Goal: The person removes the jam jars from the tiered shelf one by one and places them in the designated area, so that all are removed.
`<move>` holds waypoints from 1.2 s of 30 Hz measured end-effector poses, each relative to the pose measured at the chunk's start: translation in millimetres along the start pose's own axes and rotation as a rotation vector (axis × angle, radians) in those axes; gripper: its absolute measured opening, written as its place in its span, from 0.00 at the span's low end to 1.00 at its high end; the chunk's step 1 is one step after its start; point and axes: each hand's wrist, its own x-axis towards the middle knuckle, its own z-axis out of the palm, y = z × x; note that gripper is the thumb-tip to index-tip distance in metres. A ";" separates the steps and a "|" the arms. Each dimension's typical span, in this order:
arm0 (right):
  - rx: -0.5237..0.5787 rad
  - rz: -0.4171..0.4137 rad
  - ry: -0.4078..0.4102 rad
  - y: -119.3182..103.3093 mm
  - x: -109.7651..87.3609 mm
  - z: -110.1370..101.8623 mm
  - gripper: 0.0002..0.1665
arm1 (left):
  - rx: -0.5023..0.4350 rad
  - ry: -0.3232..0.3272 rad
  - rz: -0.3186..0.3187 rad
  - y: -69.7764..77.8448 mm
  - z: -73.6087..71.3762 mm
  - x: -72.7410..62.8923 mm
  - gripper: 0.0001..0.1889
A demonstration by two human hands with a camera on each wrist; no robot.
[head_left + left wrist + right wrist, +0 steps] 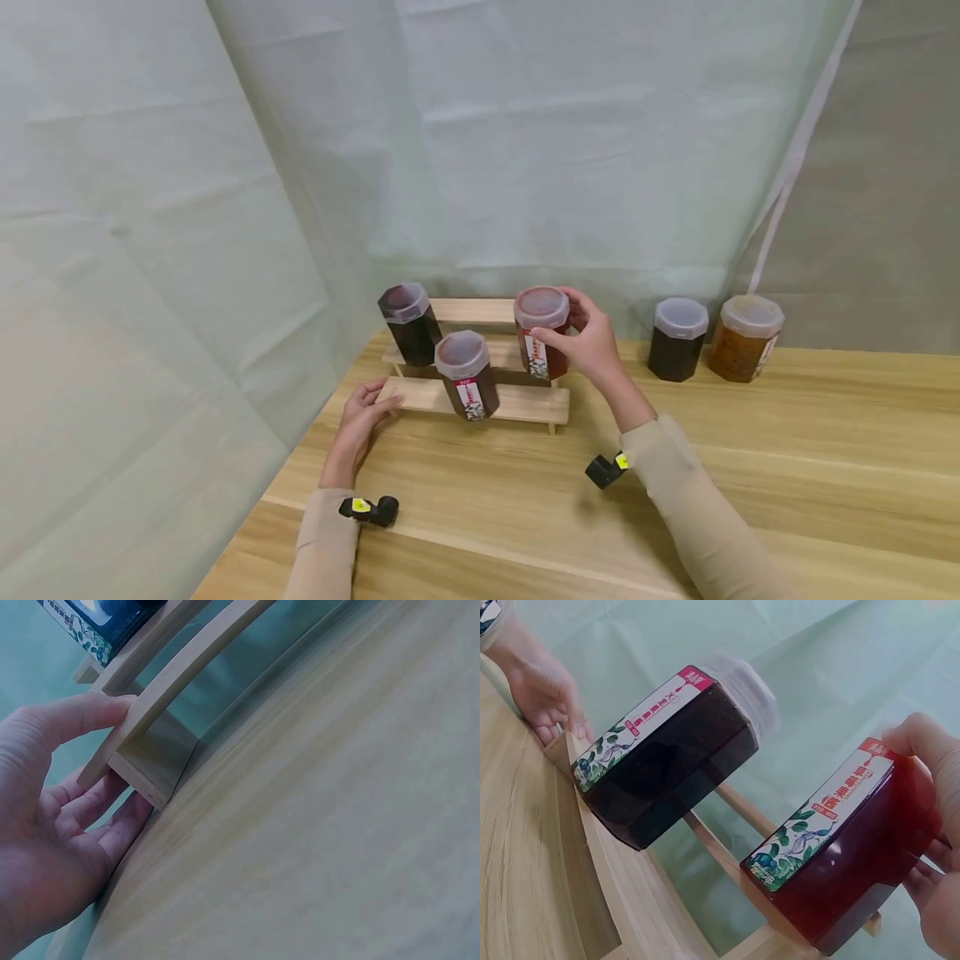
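Observation:
A stepped wooden rack (525,403) stands on the table. My left hand (363,419) grips the left end of its lowest step; in the left wrist view the thumb (90,716) lies on the board and the other fingers reach beneath. With my right hand (592,337) I hold a jar of red jam (555,360) by its side, at the right end of the middle step. Whether its base bears on the wood I cannot tell. A dark purple jam jar (675,757) sits on the lowest step, and another dark jar (415,337) at the rack's left, on the middle step.
Right of the rack, a dark jar (675,354) and an amber-brown jar (735,350) stand side by side near the table's back edge. A pale cloth (525,150) hangs behind the table (487,508). Small black cameras are strapped to both sleeves.

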 end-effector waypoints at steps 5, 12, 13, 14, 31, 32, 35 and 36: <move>0.009 -0.016 0.047 -1.0 -1.7 -0.7 0.43 | -0.005 -0.001 0.002 -1.4 -0.5 -0.5 0.33; 0.037 -0.035 0.170 -5.0 -3.4 -23.0 0.40 | -0.011 -0.014 0.017 0.9 5.2 4.2 0.34; 0.044 -0.034 0.188 -6.1 -4.5 -28.5 0.40 | -0.009 -0.019 0.018 1.1 6.3 5.4 0.34; 0.041 -0.027 0.205 -7.1 -5.7 -34.2 0.40 | -0.007 -0.021 0.019 1.6 7.4 6.3 0.34; -0.137 0.096 0.379 2.0 -45.1 -116.9 0.41 | 0.007 -0.037 0.013 -1.8 7.5 12.0 0.33; -0.143 0.091 0.384 3.1 -46.9 -120.2 0.41 | 0.007 -0.036 0.014 -1.3 7.5 12.2 0.33; -0.151 0.063 0.391 7.2 -52.1 -129.5 0.41 | 0.008 -0.039 0.016 0.0 8.8 11.8 0.33; -0.146 0.050 0.391 8.9 -53.7 -132.1 0.40 | 0.008 -0.041 0.013 0.3 9.6 11.5 0.33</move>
